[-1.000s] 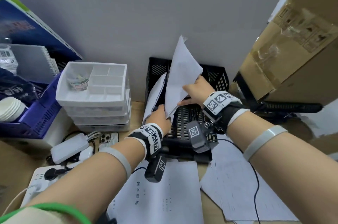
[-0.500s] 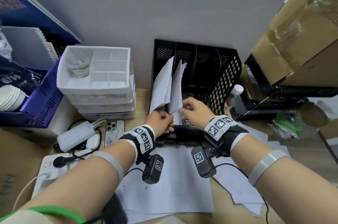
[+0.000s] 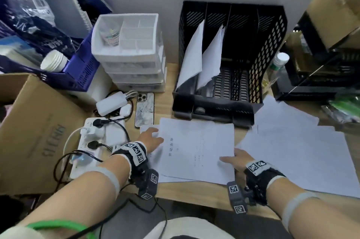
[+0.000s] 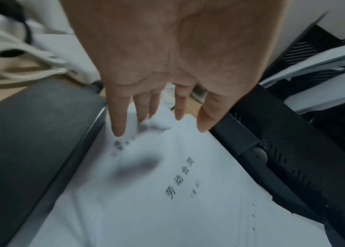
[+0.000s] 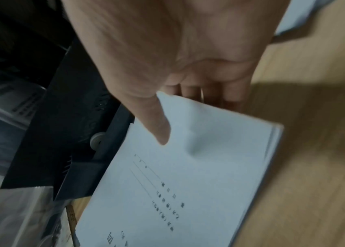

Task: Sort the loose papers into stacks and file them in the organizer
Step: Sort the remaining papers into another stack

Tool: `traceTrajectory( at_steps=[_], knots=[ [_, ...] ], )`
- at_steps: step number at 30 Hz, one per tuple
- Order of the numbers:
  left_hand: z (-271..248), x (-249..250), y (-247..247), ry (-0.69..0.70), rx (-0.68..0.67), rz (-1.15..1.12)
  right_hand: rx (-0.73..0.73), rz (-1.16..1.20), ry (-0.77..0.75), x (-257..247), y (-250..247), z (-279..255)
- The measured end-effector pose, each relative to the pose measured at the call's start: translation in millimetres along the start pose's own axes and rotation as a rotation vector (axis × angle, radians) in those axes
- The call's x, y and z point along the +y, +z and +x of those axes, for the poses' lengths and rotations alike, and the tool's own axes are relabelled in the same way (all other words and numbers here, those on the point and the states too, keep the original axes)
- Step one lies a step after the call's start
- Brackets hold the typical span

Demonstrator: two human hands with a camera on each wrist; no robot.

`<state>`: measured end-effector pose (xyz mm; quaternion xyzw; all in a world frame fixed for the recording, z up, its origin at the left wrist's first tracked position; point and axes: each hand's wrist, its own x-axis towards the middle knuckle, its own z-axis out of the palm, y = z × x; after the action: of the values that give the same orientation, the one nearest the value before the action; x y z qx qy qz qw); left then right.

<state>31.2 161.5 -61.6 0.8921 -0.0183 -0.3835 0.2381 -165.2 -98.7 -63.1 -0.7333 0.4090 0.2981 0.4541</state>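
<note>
White paper stack (image 3: 196,153) on desk, right hand (image 3: 236,158) pinching its corner, left hand (image 3: 150,138) flat, fingers spread, on opposite edge

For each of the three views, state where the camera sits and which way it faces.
Head: on the person's head, facing down and forward at the desk; both forearms, left hand and right hand show.
Left wrist: along the left palm, fingers straight over the printed stack.
Right wrist: along the right palm; thumb on top of that stack's corner, fingers under it.
Shared: all three show the printed stack and the black organizer.
</note>
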Motion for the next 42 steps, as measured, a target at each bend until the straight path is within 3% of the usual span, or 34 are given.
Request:
traceTrajectory(
  at_steps=[3,9,16,20,25,30,34,38,42],
  knots=[
    [-19.1,-9.0,8.6,-0.008,-0.039,-0.089,0.092,0.113,-0.046,-0.8,3.0,-10.4],
    [-45.2,-30.9,24.4,-0.014,-0.049,-0.154,-0.015,0.105,-0.041,-9.6,5.7,-18.9],
    [-49.4,-47.0,25.4,-0.037,0.005,-0.113,0.169,0.047,-0.082,-2.7,-4.3,-30.6],
    [-47.5,-37.4,31.2,-0.033,0.033,-0.166,0.246,0.142,0.02,26.7,-27.1,-50.2],
    [-28.3,-22.1,38.8,-0.033,-0.095,-0.257,0.278,0.32,0.129,60.1,-35.8,-66.9],
    [-25.9,-9.1,45.4,0.059,-0.378,-0.348,0.278,0.392,0.172,75.7,-26.1,-81.9],
    [-14.7,-9.1,42.7,0.182,-0.235,-0.268,0.383,0.321,0.265,83.7,-23.7,-88.1],
    [-7.6,-15.3,23.3,0.191,-0.144,-0.174,0.549,0.393,0.379,98.8,-30.5,-91.8],
    [-0.5,-20.1,4.7,0.199,-0.135,-0.165,0.541,0.499,0.386,106.3,-29.6,-87.4]
  ],
)
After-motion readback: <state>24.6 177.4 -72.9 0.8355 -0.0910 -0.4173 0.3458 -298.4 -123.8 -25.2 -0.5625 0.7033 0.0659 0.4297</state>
